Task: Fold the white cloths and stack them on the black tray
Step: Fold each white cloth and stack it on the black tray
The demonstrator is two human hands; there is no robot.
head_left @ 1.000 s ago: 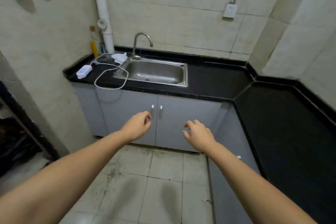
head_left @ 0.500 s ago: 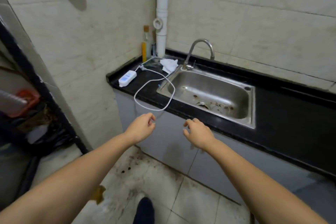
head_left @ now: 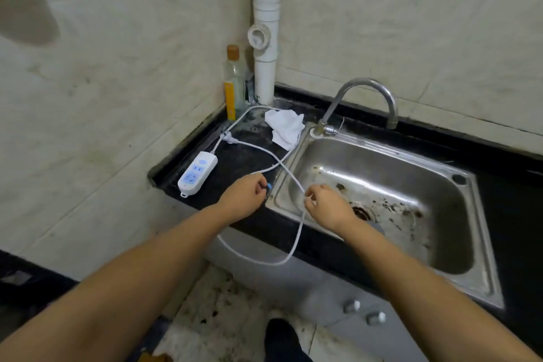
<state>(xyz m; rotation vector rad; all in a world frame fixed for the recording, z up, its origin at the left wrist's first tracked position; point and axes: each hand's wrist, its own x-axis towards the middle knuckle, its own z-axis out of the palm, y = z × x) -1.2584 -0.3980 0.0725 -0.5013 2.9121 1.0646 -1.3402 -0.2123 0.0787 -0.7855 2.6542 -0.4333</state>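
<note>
No folds made, no black tray in view: one crumpled white cloth (head_left: 285, 128) far behind; left hand (head_left: 244, 198) and right hand (head_left: 327, 205) pinching white cable (head_left: 296, 239).

1 white cloth (head_left: 285, 129) lies crumpled and unfolded on the black counter (head_left: 235, 161), well beyond the left hand (head_left: 244, 200) and right hand (head_left: 326, 206), just beside the tap's (head_left: 364, 103) base.

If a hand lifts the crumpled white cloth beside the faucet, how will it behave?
The crumpled white cloth probably droops limply, since it lies in soft folds. It seems light and thin. It may drag the white cable if they touch; contact is unclear.
</note>
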